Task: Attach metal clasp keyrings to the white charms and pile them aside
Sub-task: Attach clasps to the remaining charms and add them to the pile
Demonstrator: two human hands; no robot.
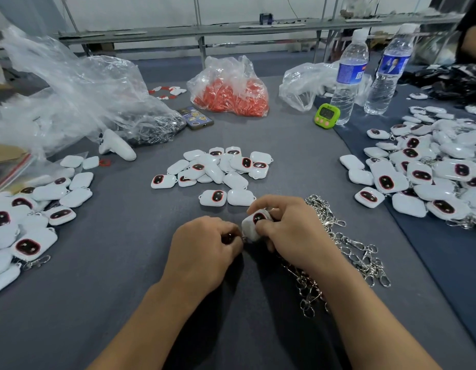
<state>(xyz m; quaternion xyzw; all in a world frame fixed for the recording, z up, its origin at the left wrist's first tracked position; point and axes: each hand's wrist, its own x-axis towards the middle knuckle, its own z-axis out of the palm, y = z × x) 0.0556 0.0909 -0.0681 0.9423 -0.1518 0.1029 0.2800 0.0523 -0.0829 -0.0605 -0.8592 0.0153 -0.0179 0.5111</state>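
My right hand point(290, 228) grips a white charm point(254, 225) with a dark red-rimmed oval face, held just above the grey table. My left hand point(204, 247) is curled beside it, its fingertips pinching a small metal keyring part at the charm's lower edge; most of that part is hidden. A heap of silver clasp keyrings point(346, 244) lies right of my right hand. Loose white charms point(220, 169) sit in a pile ahead of my hands. A pile of charms with clasps point(25, 228) lies at the left.
A large spread of white charms point(431, 169) covers the right side. Two water bottles point(349, 76), a green timer point(327, 116), a bag of orange parts point(231, 89), a phone point(195, 118), clear plastic bags point(79, 94) and a white controller point(116, 145) stand farther back.
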